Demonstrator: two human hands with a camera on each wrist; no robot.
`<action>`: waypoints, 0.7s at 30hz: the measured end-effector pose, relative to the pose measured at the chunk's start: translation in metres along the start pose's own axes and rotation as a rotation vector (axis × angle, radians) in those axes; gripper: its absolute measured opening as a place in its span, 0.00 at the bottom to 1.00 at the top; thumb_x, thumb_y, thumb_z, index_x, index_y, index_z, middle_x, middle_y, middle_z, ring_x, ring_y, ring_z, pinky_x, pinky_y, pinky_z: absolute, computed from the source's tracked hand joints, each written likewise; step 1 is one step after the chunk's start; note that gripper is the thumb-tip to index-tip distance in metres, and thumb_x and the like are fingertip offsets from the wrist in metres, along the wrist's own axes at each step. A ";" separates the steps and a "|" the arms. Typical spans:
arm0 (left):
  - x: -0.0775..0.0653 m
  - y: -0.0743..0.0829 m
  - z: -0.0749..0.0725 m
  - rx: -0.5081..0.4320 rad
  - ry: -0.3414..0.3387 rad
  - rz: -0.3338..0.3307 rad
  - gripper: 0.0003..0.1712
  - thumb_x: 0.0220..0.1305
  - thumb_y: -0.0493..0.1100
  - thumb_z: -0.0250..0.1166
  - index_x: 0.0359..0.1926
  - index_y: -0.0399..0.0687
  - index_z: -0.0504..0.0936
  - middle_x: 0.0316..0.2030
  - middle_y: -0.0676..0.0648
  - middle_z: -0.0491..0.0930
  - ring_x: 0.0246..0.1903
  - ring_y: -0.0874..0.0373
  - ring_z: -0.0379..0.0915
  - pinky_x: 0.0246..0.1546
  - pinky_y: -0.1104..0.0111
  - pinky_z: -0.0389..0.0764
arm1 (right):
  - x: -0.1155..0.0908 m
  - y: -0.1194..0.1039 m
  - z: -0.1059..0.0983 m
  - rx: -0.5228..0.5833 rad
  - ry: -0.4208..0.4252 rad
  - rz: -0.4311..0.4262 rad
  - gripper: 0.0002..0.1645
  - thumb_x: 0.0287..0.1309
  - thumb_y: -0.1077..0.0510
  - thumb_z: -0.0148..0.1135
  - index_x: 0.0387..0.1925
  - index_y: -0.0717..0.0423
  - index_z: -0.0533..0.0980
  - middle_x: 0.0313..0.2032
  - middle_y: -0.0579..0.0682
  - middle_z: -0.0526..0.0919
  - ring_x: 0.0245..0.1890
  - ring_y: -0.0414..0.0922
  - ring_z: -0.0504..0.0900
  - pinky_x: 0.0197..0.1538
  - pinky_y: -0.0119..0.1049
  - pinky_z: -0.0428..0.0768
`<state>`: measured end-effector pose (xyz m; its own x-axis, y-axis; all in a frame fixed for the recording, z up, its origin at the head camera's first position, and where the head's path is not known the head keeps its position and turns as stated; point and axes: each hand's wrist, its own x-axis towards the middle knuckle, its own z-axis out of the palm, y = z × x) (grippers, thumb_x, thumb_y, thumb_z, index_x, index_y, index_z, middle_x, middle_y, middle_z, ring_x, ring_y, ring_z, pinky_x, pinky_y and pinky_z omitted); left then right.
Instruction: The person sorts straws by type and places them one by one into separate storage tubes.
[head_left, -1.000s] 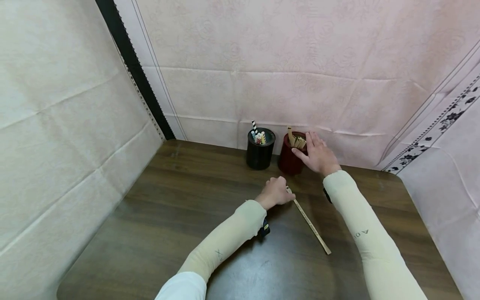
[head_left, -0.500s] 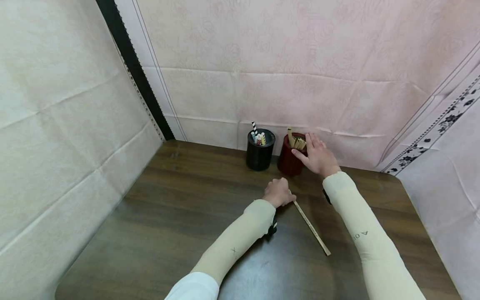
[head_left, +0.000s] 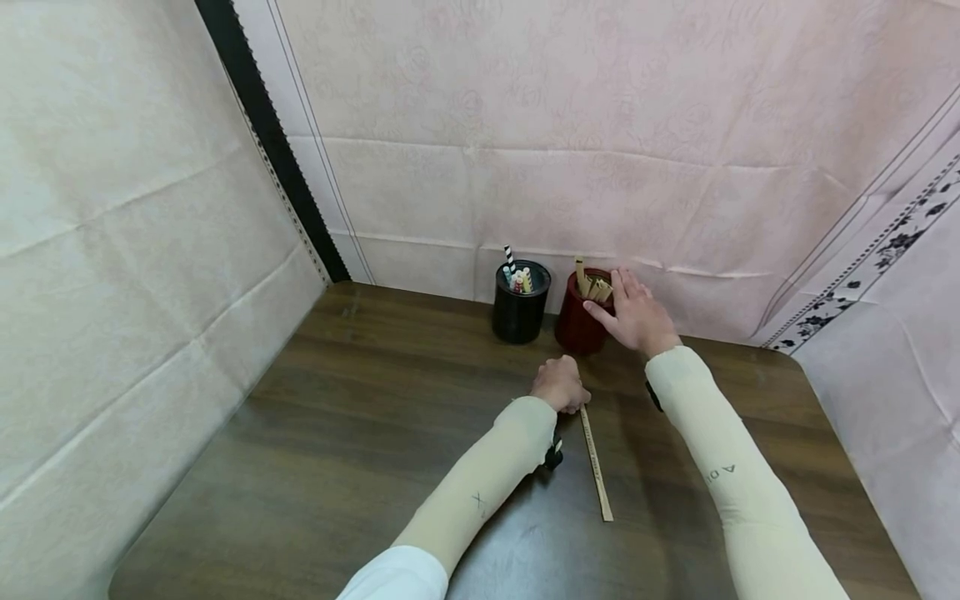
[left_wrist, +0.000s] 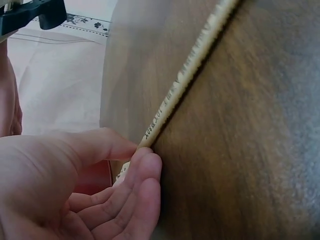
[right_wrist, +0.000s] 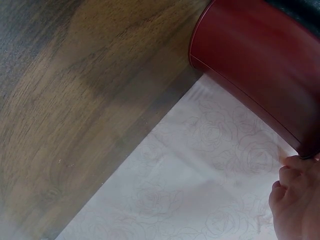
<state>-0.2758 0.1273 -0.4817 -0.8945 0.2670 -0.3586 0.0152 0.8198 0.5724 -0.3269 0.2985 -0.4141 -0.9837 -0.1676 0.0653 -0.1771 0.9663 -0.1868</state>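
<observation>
In the left wrist view, a slim pale wooden stick [left_wrist: 175, 97] with dark printed characters slants over the tabletop. My left hand [head_left: 560, 383] pinches it near one end between thumb and fingertips. Its other end points toward me and looks slightly wider in the head view. Behind that hand stands a dark red cylindrical cup [head_left: 577, 325] holding several light wooden sticks [head_left: 597, 289]. My right hand [head_left: 637, 317] rests against the cup's right side at the rim, thumb spread toward the front and fingers fairly straight. In the right wrist view, its fingertips meet the cup's rim.
A black cup [head_left: 517, 317] with several colourful patterned sticks [head_left: 519, 279] stands left of the red one. Both stand near the back edge of the brown wooden table [head_left: 300, 467]. Pale patterned cloth [head_left: 600, 125] hangs behind and at both sides.
The stick's near end has swung left and toward me. My left forearm has shifted to the right, while the hand keeps its pinch. The right hand stays at the red cup.
</observation>
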 end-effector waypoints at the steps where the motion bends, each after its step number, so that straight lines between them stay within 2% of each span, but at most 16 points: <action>1: 0.001 0.000 0.000 -0.008 -0.003 -0.002 0.23 0.68 0.44 0.74 0.15 0.46 0.82 0.13 0.48 0.81 0.15 0.56 0.78 0.14 0.67 0.75 | 0.000 0.000 0.000 0.002 0.000 0.003 0.63 0.74 0.20 0.35 0.84 0.65 0.38 0.85 0.67 0.38 0.86 0.62 0.38 0.86 0.59 0.44; 8: 0.001 -0.005 -0.008 -0.041 -0.021 -0.010 0.20 0.66 0.45 0.74 0.18 0.45 0.84 0.13 0.49 0.82 0.14 0.58 0.78 0.16 0.68 0.80 | -0.002 -0.001 -0.001 0.006 -0.013 0.006 0.63 0.75 0.20 0.34 0.84 0.65 0.37 0.84 0.67 0.37 0.86 0.62 0.37 0.86 0.59 0.43; 14: -0.008 -0.012 -0.027 -0.102 -0.006 0.047 0.19 0.67 0.44 0.74 0.20 0.44 0.85 0.14 0.50 0.83 0.15 0.59 0.79 0.26 0.66 0.87 | -0.001 0.000 -0.001 0.008 -0.020 0.016 0.63 0.75 0.20 0.34 0.85 0.64 0.36 0.85 0.66 0.36 0.86 0.62 0.37 0.86 0.59 0.43; 21: -0.019 -0.018 -0.051 -0.093 0.053 0.137 0.18 0.68 0.45 0.72 0.20 0.46 0.85 0.16 0.51 0.84 0.19 0.60 0.82 0.24 0.71 0.78 | 0.000 0.000 0.000 0.003 -0.030 0.013 0.63 0.75 0.20 0.33 0.84 0.64 0.35 0.85 0.67 0.36 0.86 0.62 0.36 0.86 0.59 0.42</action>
<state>-0.2820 0.0817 -0.4477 -0.9091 0.3442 -0.2348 0.0996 0.7267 0.6797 -0.3273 0.2983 -0.4142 -0.9864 -0.1609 0.0334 -0.1643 0.9678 -0.1907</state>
